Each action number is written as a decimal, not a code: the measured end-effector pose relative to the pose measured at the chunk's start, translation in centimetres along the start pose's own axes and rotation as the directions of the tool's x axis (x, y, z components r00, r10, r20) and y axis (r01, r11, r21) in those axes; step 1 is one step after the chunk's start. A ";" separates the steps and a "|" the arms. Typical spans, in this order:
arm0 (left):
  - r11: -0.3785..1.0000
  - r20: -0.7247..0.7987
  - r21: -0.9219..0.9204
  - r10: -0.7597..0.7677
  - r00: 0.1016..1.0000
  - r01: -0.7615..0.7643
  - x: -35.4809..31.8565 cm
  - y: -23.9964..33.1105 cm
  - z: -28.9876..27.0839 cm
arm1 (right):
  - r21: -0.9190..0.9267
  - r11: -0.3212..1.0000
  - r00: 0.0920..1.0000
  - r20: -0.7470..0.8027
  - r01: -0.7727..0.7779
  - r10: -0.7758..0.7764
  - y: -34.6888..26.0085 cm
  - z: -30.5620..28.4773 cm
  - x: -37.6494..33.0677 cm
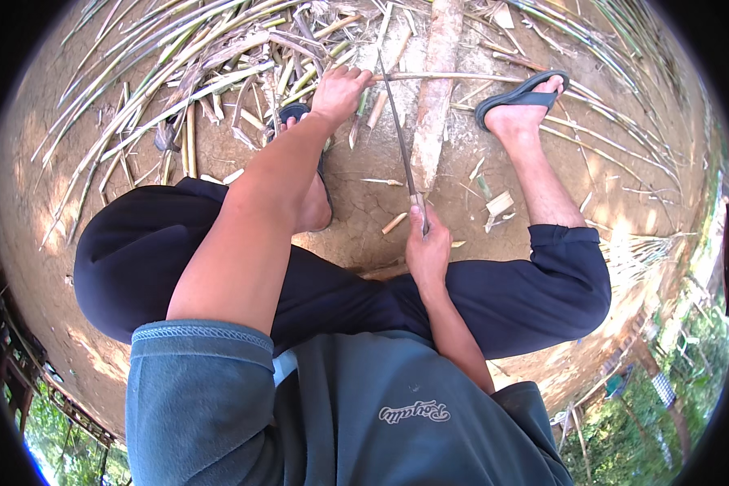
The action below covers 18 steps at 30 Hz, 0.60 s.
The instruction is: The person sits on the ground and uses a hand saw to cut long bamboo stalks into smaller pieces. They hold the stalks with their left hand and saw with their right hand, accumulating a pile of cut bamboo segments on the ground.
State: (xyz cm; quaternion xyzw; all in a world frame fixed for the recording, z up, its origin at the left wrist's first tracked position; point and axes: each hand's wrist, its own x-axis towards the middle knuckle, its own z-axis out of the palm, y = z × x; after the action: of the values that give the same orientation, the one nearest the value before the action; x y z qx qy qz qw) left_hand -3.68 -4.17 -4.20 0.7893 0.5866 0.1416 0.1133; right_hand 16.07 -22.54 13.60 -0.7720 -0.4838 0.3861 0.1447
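My left hand [342, 93] is closed around one end of a thin, pale cane stalk [454, 76], which stretches off to the right. In my right hand [428, 247] is the handle of a long, narrow machete [400, 134]. Its dark blade points away from me and crosses the stalk just right of my left fingers; whether it touches or has cut in, I cannot tell. Under the stalk lies a long wooden plank [431, 121], worn and whitish.
Many long stalks [150, 69] lie heaped at the far left, with short cut pieces [300, 69] beside them. More stalks [616, 121] spread at the right. Wood chips [499, 204] dot the bare earth. My sandalled feet [522, 109] flank the plank.
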 end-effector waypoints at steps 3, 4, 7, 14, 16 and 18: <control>0.999 -0.045 0.022 0.025 0.999 -0.024 -0.3 -0.1 0.6 | -0.032 0.999 0.999 0.041 0.004 -0.002 -0.3 0.5 0.8; 1.000 -0.055 0.000 0.027 0.998 -0.027 -0.3 -0.1 0.6 | -0.048 0.999 0.999 0.040 -0.007 0.009 -0.3 0.8 1.3; 0.997 -0.126 -0.050 0.046 0.991 -0.053 -0.4 -0.2 0.7 | -0.055 0.998 1.000 0.027 -0.013 0.015 0.1 1.8 2.1; 0.997 -0.176 -0.052 0.049 0.983 -0.059 -0.7 0.0 1.4 | -0.019 1.000 0.999 0.047 -0.009 0.010 -0.3 1.8 2.3; 0.996 -0.175 -0.071 0.045 0.983 -0.059 -0.7 -0.4 1.7 | -0.054 0.998 0.999 0.046 0.028 -0.025 0.2 2.5 3.2; 0.996 -0.155 -0.064 0.052 0.987 -0.062 -0.7 -0.3 1.9 | -0.057 0.997 0.999 0.005 0.050 -0.050 0.5 3.2 3.5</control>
State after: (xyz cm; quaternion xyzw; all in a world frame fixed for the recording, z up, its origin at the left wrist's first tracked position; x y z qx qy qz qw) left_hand -3.49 -4.73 -6.11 0.7882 0.5655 0.2250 0.0911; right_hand 14.84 -20.28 9.54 -0.7627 -0.5141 0.3697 0.1314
